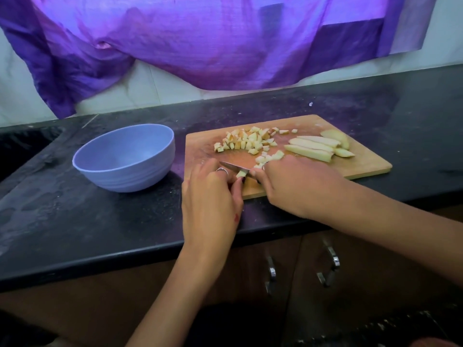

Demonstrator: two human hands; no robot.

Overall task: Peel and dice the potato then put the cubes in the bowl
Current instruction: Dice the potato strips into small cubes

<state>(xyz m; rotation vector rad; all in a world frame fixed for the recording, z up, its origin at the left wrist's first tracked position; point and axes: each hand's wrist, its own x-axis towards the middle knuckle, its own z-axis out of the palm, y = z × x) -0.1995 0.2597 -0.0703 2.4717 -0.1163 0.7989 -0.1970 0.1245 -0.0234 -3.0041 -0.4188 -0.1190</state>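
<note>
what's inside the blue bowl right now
Nothing visible: the bowl's inside looks bare, though its near wall hides a little of the bottom. The potato cubes lie on the cutting board.

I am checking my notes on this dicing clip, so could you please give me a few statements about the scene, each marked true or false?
1. The bowl holds potato cubes. False: nothing shows inside it; the cubes lie on the board.
2. The bowl stands left of the board. True.
3. Uncut potato strips lie on the board's right part. True.
4. The right hand holds the knife. True.
5. The left hand rests flat on the counter. False: its fingers pinch a potato piece at the blade.
</note>
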